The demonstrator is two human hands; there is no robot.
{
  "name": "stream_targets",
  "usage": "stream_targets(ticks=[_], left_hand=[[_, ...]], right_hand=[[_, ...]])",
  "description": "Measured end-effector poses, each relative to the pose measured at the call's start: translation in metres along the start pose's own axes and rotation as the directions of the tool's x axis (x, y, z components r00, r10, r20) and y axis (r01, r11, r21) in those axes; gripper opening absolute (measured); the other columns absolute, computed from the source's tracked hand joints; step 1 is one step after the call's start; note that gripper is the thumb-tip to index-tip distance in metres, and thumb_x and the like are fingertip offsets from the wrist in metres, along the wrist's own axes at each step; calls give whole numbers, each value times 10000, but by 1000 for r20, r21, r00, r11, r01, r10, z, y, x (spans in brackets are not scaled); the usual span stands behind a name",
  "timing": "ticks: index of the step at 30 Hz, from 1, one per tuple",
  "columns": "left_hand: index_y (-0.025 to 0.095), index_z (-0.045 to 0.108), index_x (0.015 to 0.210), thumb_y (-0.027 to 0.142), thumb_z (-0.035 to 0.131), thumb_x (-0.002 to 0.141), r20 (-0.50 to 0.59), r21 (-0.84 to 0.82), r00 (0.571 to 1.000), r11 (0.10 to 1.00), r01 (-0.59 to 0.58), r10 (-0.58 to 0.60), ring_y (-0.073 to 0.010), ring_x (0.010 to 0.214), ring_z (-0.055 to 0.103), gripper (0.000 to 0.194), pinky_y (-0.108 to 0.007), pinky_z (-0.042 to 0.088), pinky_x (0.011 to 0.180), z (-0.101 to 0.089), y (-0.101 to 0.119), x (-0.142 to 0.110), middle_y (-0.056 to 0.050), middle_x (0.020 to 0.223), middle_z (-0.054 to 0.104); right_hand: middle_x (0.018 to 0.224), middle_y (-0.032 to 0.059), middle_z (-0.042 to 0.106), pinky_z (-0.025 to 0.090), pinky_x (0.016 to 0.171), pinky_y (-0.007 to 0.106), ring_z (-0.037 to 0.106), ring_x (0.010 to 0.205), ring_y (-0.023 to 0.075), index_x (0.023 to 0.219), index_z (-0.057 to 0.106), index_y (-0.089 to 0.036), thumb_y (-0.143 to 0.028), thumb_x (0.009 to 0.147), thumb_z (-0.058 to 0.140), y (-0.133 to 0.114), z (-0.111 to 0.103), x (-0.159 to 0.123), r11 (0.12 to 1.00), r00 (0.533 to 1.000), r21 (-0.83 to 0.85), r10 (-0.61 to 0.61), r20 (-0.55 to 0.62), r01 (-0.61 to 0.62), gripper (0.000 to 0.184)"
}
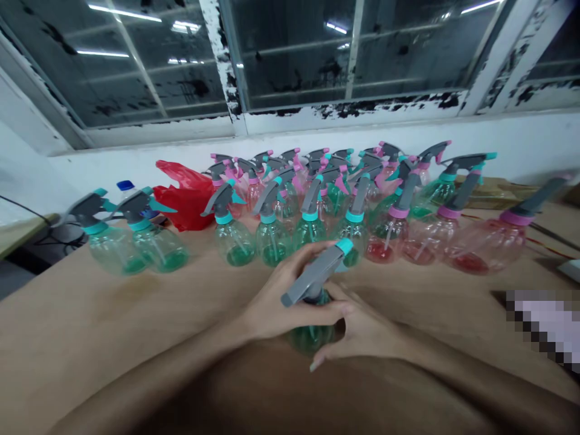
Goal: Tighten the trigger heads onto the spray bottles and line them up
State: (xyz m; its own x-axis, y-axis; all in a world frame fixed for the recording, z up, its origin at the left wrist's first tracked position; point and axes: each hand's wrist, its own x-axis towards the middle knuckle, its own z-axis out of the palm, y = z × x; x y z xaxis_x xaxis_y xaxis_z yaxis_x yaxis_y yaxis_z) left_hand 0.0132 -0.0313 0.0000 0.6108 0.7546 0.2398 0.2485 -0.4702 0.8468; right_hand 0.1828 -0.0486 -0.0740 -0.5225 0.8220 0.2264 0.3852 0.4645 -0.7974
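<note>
Right in front of me is a green see-through spray bottle [310,339] with a grey trigger head and a teal nozzle tip. My left hand [276,308] is closed around its neck, just under the spray head. From the other side, my right hand [369,329] wraps the bottle's body, thumb low and fingers partly hidden behind it. Just beyond stands a row of similar bottles, among them a green spray bottle [272,244] with a teal collar and a pink spray bottle [385,241] with a pink collar.
More bottles crowd behind against the wall. A red plastic bag [185,202] and a blue-capped bottle [125,188] are at the left, near two green spray bottles [161,248]. Brown cardboard [498,193] lies at the back right. A blurred-out patch [548,326] is on the table's right.
</note>
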Motion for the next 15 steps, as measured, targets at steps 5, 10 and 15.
stream_targets(ticks=[5, 10, 15], left_hand=[[255, 542, 1159, 257, 626, 760, 82, -132, 997, 991, -3, 14, -229, 940, 615, 408, -411, 482, 906, 4, -1, 12, -38, 1017, 649], [226, 590, 1101, 137, 514, 724, -89, 38, 995, 999, -30, 33, -191, 774, 614, 395, -338, 516, 723, 4, -1, 11, -38, 928, 642], [259, 577, 1110, 55, 472, 686, -152, 20, 988, 1000, 13, -10, -153, 705, 615, 482, -260, 491, 610, 3, -3, 14, 3, 885, 647]], right_hand=[[1309, 82, 468, 409, 962, 478, 430, 1208, 328, 1348, 317, -302, -512, 482, 783, 1, 2, 4, 1000, 1000, 13, 7, 27, -8, 1006], [1398, 115, 383, 359, 992, 529, 354, 1270, 338, 1401, 219, -265, -600, 561, 707, 19, 1, -7, 984, 1000, -178, 17, -14, -19, 1028], [1448, 107, 330, 265, 1066, 516, 266, 1333, 277, 1422, 196, -239, -573, 769, 542, 46, -11, -24, 908, 999, -418, 19, -41, -35, 812]])
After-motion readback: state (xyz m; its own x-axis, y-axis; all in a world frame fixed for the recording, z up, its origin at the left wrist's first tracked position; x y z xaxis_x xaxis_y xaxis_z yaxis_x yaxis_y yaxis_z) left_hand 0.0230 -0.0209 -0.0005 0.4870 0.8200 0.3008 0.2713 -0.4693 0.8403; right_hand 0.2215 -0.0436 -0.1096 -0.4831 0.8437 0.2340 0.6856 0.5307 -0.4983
